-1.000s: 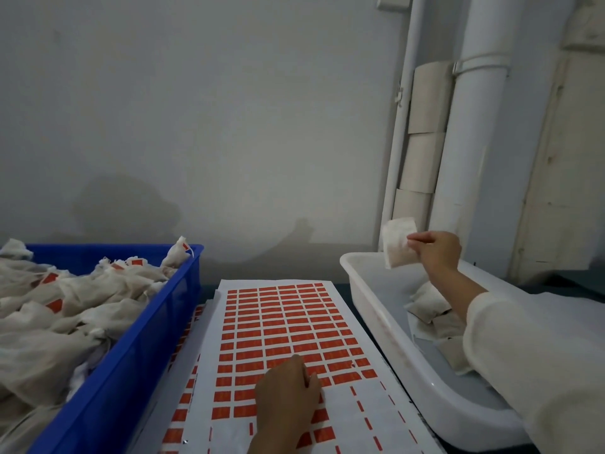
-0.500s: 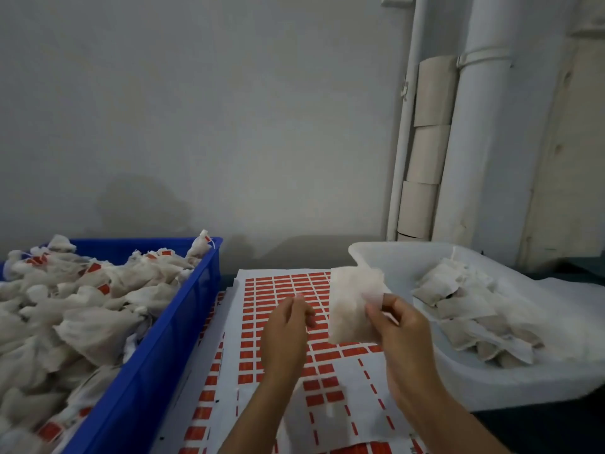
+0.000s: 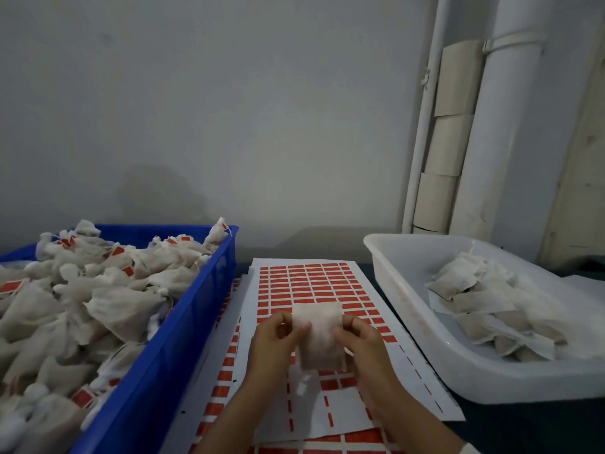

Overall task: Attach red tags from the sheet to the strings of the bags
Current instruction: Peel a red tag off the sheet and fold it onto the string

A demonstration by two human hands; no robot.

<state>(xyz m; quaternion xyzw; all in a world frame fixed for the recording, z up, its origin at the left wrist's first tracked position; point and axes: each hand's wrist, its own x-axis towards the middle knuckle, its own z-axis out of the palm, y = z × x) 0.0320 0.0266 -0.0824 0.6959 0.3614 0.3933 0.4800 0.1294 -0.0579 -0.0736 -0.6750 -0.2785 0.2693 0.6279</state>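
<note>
blue crate [image 3: 183, 339] on the left was heaped with bags already carrying red tags, so most of the work looked done. centre, the tag sheet [image 3: 314, 280] lay on the tabletop, near rows peeled, far rows full. left hand [image 3: 273, 339] and right hand [image 3: 361, 339] both pinched one untagged bag [image 3: 319, 335] above the sheet; its string dangled below, blurred, no tag seen on it. white tray [image 3: 393, 257] on the right held a smaller pile of untagged bags left to do.

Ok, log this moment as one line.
left hand + right hand: holding bag | over tag sheet | tag: not attached
</note>
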